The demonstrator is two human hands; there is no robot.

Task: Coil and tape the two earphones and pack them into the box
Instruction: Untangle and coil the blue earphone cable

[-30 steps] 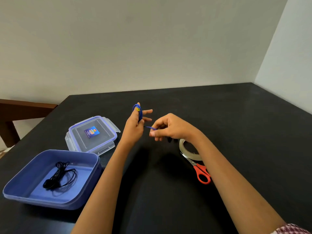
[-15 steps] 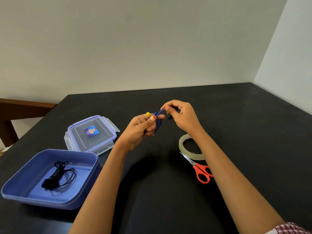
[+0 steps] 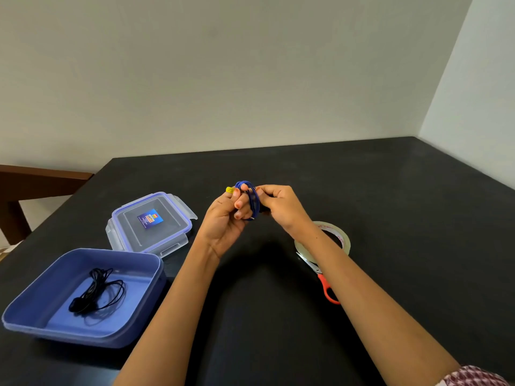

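Observation:
A blue earphone (image 3: 252, 200) is wound in a coil around the fingers of my left hand (image 3: 227, 218), held above the middle of the black table (image 3: 390, 190). A yellow tag (image 3: 229, 190) sticks out at my fingertips. My right hand (image 3: 281, 207) pinches the coil from the right side. A coiled black earphone (image 3: 96, 292) lies inside the open blue box (image 3: 36, 305) at the near left. A roll of clear tape (image 3: 344, 238) and red-handled scissors (image 3: 327, 288) lie on the table under my right forearm, partly hidden.
The box's clear lid (image 3: 152, 222) with blue rim lies flat behind the box. A brown wooden chair back (image 3: 36, 182) stands off the table's left edge. Walls close the far and right sides.
My right hand moved up from beside the tape to meet the left hand. The loose end of the blue cord got wound in, and the coil now sits gathered between both hands.

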